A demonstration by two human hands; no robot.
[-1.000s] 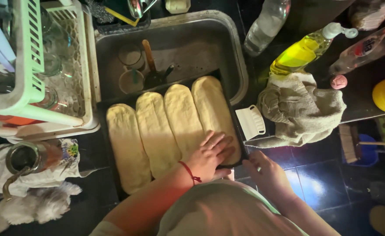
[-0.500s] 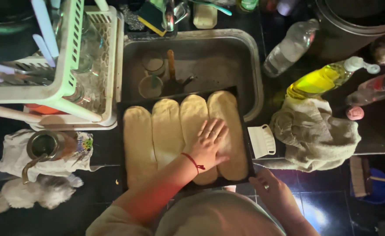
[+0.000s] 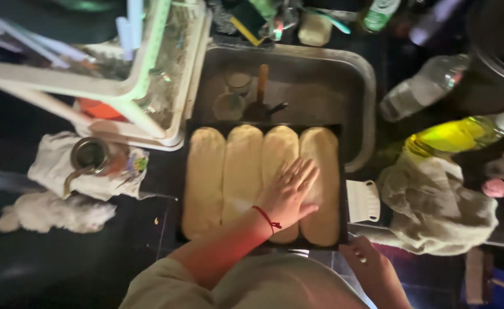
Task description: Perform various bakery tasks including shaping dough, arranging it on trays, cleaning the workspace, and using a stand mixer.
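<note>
1. My left hand (image 3: 289, 194) lies flat, fingers spread and together with nothing clamped, palm down across the two right-hand dough loaves (image 3: 263, 183); a red cord is tied at the wrist
2. Four pale loaves lie side by side, touching along their length, in a dark baking tray (image 3: 343, 171) that sits across the near rim of the metal sink (image 3: 366, 86), straight ahead of me at 12 o'clock
3. Since a second ago my left hand has slid up the dough from the near end toward the middle, so the pressing now falls on the third and fourth loaves; the loaves themselves have not shifted in the tray
4. My right hand (image 3: 369, 266) is at 5 o'clock by the tray's near right corner; I cannot tell whether it grips the edge or only rests there
5. A white dough scraper (image 3: 362, 201) lies just beside the tray at 3 o'clock, next to a crumpled grey cloth (image 3: 435, 212)
6. A yellow bottle (image 3: 452, 136) stands at 2 o'clock, a dish rack (image 3: 149, 86) at 10 o'clock, and a small metal pot (image 3: 89, 157) on a rag at 9 o'clock
</note>
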